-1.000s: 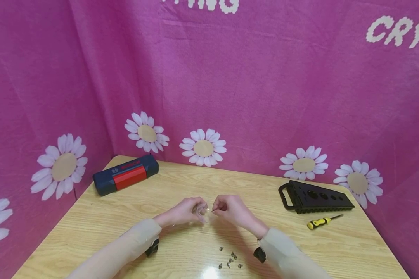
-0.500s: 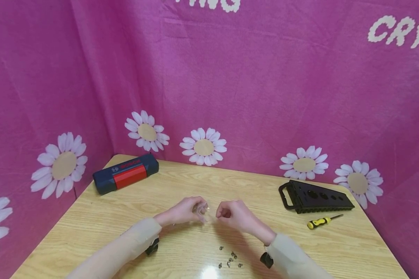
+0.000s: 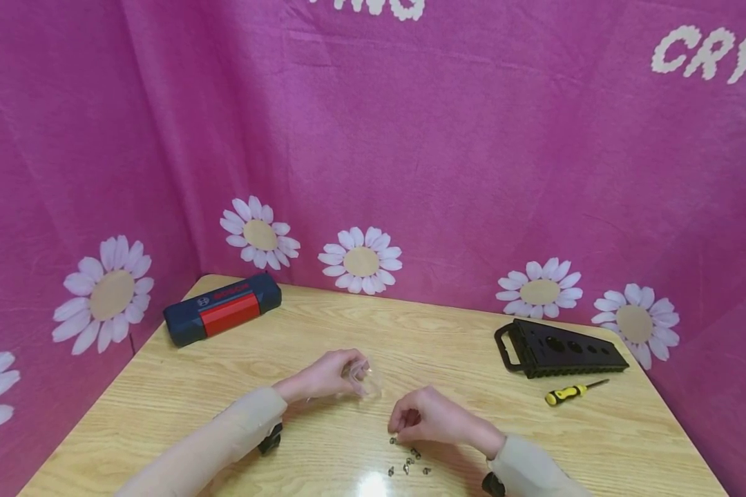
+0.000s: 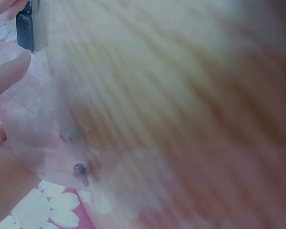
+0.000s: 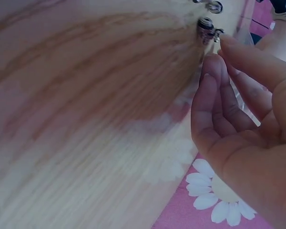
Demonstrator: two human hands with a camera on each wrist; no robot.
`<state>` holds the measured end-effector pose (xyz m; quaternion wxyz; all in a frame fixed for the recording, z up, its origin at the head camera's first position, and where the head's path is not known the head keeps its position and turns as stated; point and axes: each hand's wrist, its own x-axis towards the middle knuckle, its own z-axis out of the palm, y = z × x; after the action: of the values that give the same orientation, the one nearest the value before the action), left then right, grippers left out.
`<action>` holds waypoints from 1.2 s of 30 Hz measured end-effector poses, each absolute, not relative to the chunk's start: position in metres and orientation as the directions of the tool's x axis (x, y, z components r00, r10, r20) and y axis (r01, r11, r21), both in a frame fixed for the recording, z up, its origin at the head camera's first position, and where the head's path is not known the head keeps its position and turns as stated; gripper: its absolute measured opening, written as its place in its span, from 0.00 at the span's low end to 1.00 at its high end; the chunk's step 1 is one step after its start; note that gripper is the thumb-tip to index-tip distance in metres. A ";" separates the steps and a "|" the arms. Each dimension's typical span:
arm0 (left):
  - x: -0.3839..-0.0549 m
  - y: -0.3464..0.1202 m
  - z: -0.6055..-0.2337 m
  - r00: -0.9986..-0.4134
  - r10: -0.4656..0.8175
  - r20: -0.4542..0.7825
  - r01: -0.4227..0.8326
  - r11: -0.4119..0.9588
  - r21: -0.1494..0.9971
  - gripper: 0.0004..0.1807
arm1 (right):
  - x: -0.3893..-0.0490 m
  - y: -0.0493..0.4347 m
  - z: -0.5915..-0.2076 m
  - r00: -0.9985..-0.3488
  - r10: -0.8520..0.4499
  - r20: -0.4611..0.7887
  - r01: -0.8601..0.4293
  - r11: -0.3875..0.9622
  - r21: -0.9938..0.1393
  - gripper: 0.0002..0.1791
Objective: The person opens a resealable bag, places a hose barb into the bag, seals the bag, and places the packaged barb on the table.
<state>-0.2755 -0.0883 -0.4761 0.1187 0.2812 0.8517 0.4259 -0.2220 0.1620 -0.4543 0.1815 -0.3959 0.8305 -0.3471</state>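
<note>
My left hand (image 3: 323, 374) grips a clear plastic bag (image 3: 370, 384), held over the middle of the table. In the left wrist view, two small dark metal screws (image 4: 79, 169) show through the film, low in the bag. Nearer to me, my right hand (image 3: 435, 417) is down by several small metal screws (image 3: 408, 464) lying loose on the wood. Its thumb and fingertips are right at the farthest screw (image 3: 393, 440), bent toward each other. The right wrist view has that hand's thumb (image 5: 243, 52) beside the screws (image 5: 206, 26), with no screw visible between the fingers.
A dark blue and red Bosch case (image 3: 224, 308) lies at the back left. On the right are a black handled rack (image 3: 566, 348) and a yellow-and-black screwdriver (image 3: 566, 395). Pink cloth (image 3: 410, 152) with daisies encloses the wooden table (image 3: 323, 314) behind and at the sides.
My right hand has left the bag's mouth and come down toward me to the loose screws. The left hand stays in place with the bag.
</note>
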 end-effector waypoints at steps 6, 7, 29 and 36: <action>-0.275 -0.088 -0.475 -0.818 0.575 0.031 0.366 0.478 0.799 0.19 | -0.221 0.159 -0.458 -0.622 -0.783 -0.009 -0.567 0.458 -0.685 0.05; -0.275 -0.088 -0.475 -0.818 0.575 0.031 0.366 0.478 0.799 0.19 | -0.221 0.159 -0.458 -0.622 -0.783 -0.005 -0.573 0.460 -0.679 0.05; -0.276 -0.088 -0.476 -0.818 0.574 0.034 0.379 0.494 0.783 0.20 | -0.234 0.164 -0.453 -0.695 -0.715 0.078 -0.560 0.470 -0.682 0.02; -0.276 -0.088 -0.476 -0.824 0.566 0.015 0.354 0.495 0.794 0.18 | -0.248 0.161 -0.446 -0.727 -0.672 0.142 -0.569 0.475 -0.671 0.02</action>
<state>-0.2759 -0.0875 -0.4761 0.1247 0.2688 0.8555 0.4246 -0.2481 0.1612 -0.4460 0.0707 -0.3625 0.8558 -0.3623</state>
